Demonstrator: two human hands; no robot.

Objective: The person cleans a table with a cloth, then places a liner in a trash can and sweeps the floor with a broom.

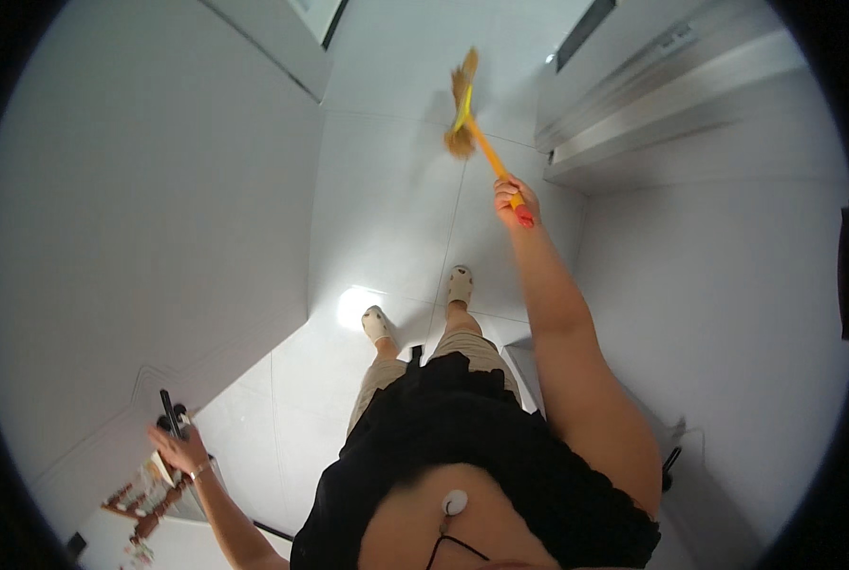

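Observation:
My right hand [517, 199] reaches forward with its fingers wrapped round the orange handle of a broom [492, 155], near the handle's red end. The broom has a yellow collar and tan bristles, which point away from me over the pale tiled floor [386, 190]. Whether the bristles touch the floor I cannot tell. Far out at the lower left, my left hand [179, 448] is beside a black door handle [169, 412]. Its fingers are stretched out and apart; whether they touch the handle is unclear.
A large pale door panel [149, 190] fills the left side. White ledges and frames [681, 114] jut in at the upper right, above a plain wall [709, 266]. Another black handle [670, 467] shows at lower right. Small decorations [144, 499] hang near my left wrist.

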